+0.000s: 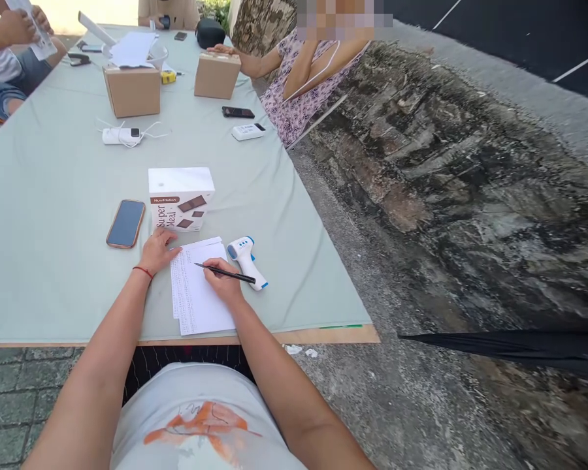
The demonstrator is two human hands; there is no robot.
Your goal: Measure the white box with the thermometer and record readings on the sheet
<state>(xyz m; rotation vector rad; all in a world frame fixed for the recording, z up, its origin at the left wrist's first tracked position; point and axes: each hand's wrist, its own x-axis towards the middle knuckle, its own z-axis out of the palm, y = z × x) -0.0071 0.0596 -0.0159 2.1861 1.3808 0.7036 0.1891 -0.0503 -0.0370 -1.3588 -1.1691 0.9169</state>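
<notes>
My right hand (222,281) is closed around a black pen (235,274), its tip pointing left over the paper sheets (206,300). Small rows of writing or print run down the left side of the sheets. My left hand (159,251) lies at their upper left corner, fingers spread, the thumb touching the edge. Just beyond it stands a white box (181,183) printed "Super Meal". A white and blue infrared thermometer (247,261) lies right of my right hand. To the left of the box is a smartphone (126,224) with a dark screen.
Farther up the cloth-covered table (53,261) are two cardboard boxes (132,91), a white device with a cable (121,136), a black device (238,112) and a white one (248,132). Several people sit around the far part. A rough rock surface (421,183) lies to the right.
</notes>
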